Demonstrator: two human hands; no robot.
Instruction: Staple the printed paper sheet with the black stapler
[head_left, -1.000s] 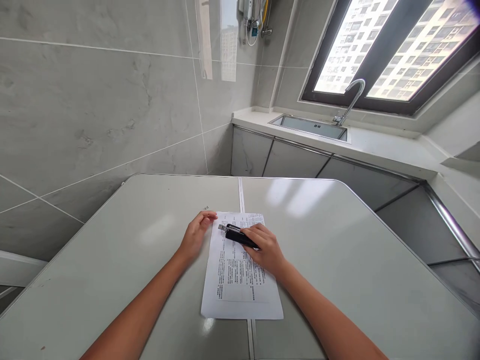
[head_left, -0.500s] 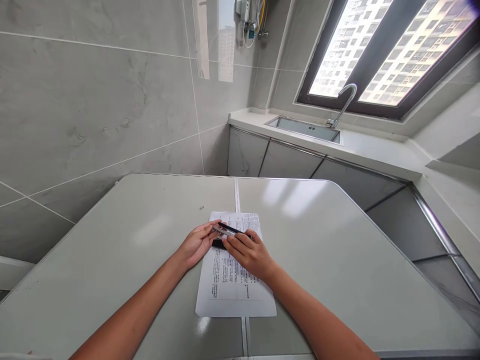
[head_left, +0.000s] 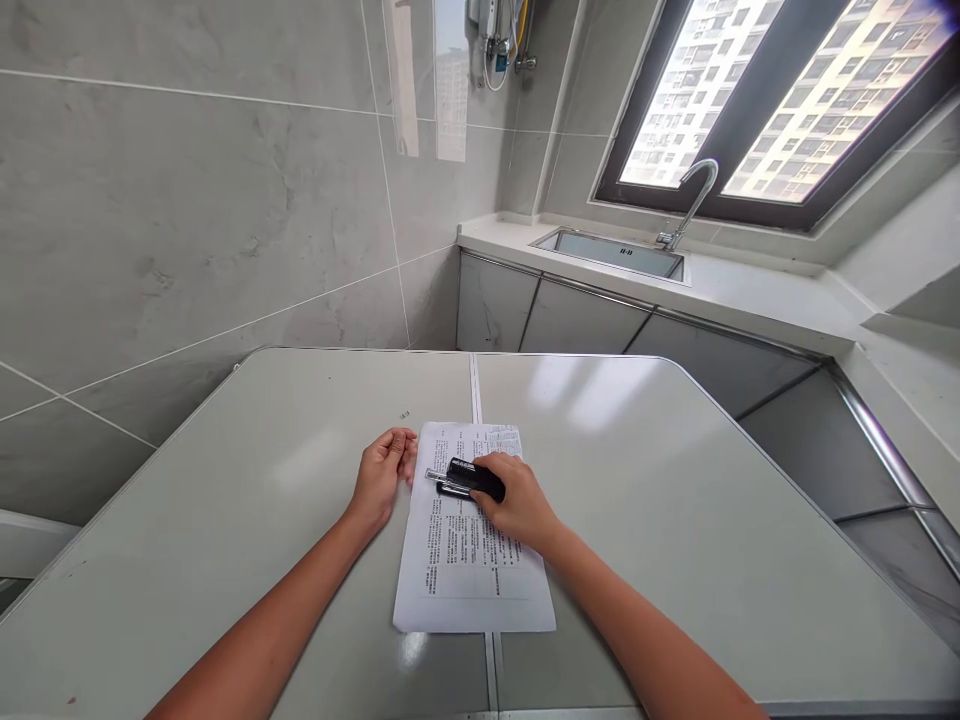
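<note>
A black stapler (head_left: 477,479) lies across the upper part of a printed paper sheet (head_left: 480,590), its top arm swung apart and a metal strip sticking out to the left. My right hand (head_left: 514,495) grips its right end. Left of the sheet, my left hand (head_left: 382,475) rests on the table with the fingers curled together; whether something small is between its fingertips is hidden. A few tiny metallic bits, perhaps staples (head_left: 405,414), lie just beyond my left hand.
The pale table (head_left: 225,520) has a metal seam down its middle. Past its far edge stand a counter (head_left: 750,292) with a sink (head_left: 611,253) and faucet (head_left: 694,200). A tiled wall (head_left: 210,220) is at the left.
My left hand has come off the stapler and moved left with its fingers curled in. My right hand has lowered the stapler and turned it flatter over the sheet.
</note>
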